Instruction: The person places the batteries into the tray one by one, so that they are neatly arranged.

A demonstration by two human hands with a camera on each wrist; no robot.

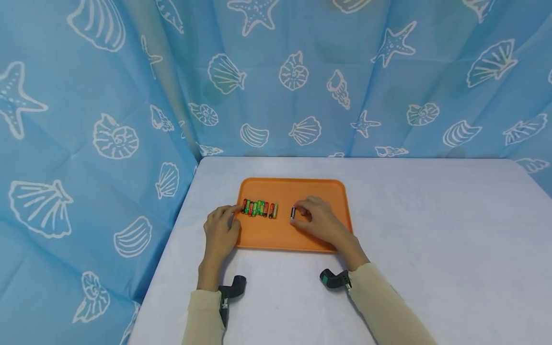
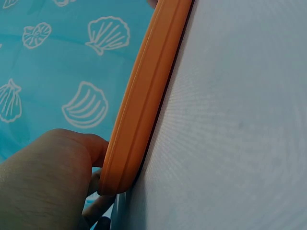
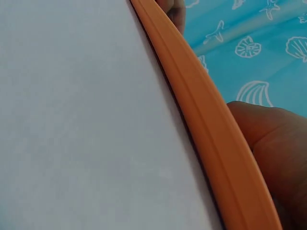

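Observation:
An orange tray (image 1: 297, 189) lies on the white table. On its left half stands a tight row of several small batteries (image 1: 259, 209) in green, red and orange. My left hand (image 1: 221, 230) rests at the tray's left edge, its fingertip touching the row's left end. My right hand (image 1: 316, 221) lies on the tray and pinches a single dark battery (image 1: 293, 212) a little right of the row. In both wrist views only the tray's rim (image 2: 144, 100) (image 3: 211, 124) and the back of each hand show.
The white table (image 1: 431, 230) stretches wide to the right of the tray. A blue curtain (image 1: 108, 120) printed with shells and starfish hangs behind and along the left side. The table's left edge runs close to my left arm.

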